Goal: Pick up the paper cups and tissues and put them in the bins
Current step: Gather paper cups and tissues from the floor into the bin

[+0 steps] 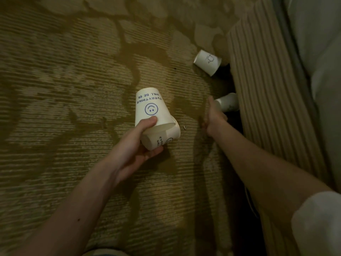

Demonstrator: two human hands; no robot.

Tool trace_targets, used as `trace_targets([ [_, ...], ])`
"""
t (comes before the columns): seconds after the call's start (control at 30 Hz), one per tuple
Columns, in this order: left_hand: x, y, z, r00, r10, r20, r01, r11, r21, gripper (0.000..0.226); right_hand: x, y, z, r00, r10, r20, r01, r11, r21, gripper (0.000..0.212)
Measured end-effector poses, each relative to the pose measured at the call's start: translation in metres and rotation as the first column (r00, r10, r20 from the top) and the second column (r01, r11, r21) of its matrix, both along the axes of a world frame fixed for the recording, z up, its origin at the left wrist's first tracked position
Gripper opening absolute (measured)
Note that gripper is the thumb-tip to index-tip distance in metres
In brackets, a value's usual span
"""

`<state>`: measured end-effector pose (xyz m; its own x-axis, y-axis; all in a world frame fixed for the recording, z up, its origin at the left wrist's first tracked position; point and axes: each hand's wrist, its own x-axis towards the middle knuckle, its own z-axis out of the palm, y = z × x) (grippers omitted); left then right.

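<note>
My left hand grips two white paper cups above the carpet: one printed with a smiley face held under my thumb, and a second cup resting in my palm. My right hand reaches to a third white cup lying on its side at the foot of the ribbed fabric edge; its fingers touch the cup's rim, and the grip itself is hidden. A fourth cup lies tipped over farther away by the same edge.
Patterned brown carpet covers the floor. A ribbed beige fabric panel of a bed or sofa runs along the right, with a dark gap under it and white bedding above. No bin is in view.
</note>
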<state>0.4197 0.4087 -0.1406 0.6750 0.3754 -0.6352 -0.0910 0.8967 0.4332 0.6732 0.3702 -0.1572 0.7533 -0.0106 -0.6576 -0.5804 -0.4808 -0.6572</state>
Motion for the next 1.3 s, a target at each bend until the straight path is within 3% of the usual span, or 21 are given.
trace_targets([
  [0.3,0.004,0.012,-0.008,1.0,0.022,0.004,-0.022,1.0,-0.015,0.05,0.044,0.015,-0.02,0.991,-0.087,-0.103,0.086,0.996,-0.014,0.062],
  [0.4,0.003,0.016,-0.01,1.0,0.027,0.012,-0.027,0.999,-0.017,0.053,0.042,0.017,-0.017,0.998,-0.051,-0.028,0.051,0.999,0.008,0.062],
  [0.57,-0.009,0.025,-0.011,0.994,0.099,-0.039,-0.099,0.995,-0.005,0.047,-0.022,0.034,-0.011,0.974,0.223,0.029,-0.222,0.974,-0.03,0.06],
  [0.7,-0.054,0.033,0.0,0.974,0.195,-0.111,-0.191,0.981,0.045,0.042,-0.108,0.045,-0.005,0.881,0.473,0.03,-0.471,0.881,-0.039,0.056],
  [0.83,-0.156,0.029,0.028,0.9,0.38,-0.212,-0.359,0.924,0.132,0.03,-0.218,0.056,0.008,0.591,0.804,-0.071,-0.79,0.594,0.151,0.053],
  [0.93,-0.262,-0.003,0.068,0.788,0.549,-0.278,-0.504,0.835,0.22,0.026,-0.315,0.064,0.039,0.312,0.942,-0.127,-0.839,0.335,0.429,0.05],
  [1.03,-0.359,-0.061,0.124,0.602,0.714,-0.358,-0.656,0.698,0.289,0.051,-0.414,0.064,0.09,-0.059,0.993,-0.099,-0.754,0.02,0.656,0.064],
  [1.13,-0.427,-0.134,0.187,0.458,0.805,-0.377,-0.729,0.583,0.358,0.055,-0.503,0.046,0.146,-0.441,0.896,0.049,-0.532,-0.305,0.79,0.064],
  [1.23,-0.47,-0.22,0.244,0.307,0.903,-0.301,-0.804,0.415,0.425,0.06,-0.581,0.006,0.198,-0.663,0.726,0.184,-0.31,-0.49,0.815,0.063],
  [1.3,-0.48,-0.262,0.269,0.268,0.929,-0.257,-0.819,0.36,0.448,0.058,-0.614,-0.018,0.224,-0.733,0.64,0.231,-0.222,-0.546,0.808,0.062],
])
